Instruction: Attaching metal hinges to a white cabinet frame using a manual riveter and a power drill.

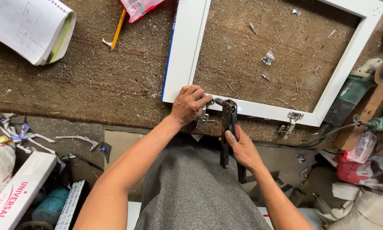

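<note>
My right hand point(244, 150) is wrapped around the handles of a dark rivet tool point(229, 127), its nose at the white frame point(187, 47) low in the picture's centre. My left hand point(190, 103) pinches a metal hinge point(203, 116) against that frame edge. A second hinge point(290, 121) sits to the right; a spiral notebook point(29, 26) lies upper left.

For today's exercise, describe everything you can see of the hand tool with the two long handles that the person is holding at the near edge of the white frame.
The riveter-like hand tool looks like dark, worn metal, with a small head and two long handles, one showing a red grip. It points away from the person, its head meeting the near rail of the white frame, close to a metal hinge. The right hand wraps the handles; the left hand rests on the frame, its fingers pinching at the tool's tip.
</note>
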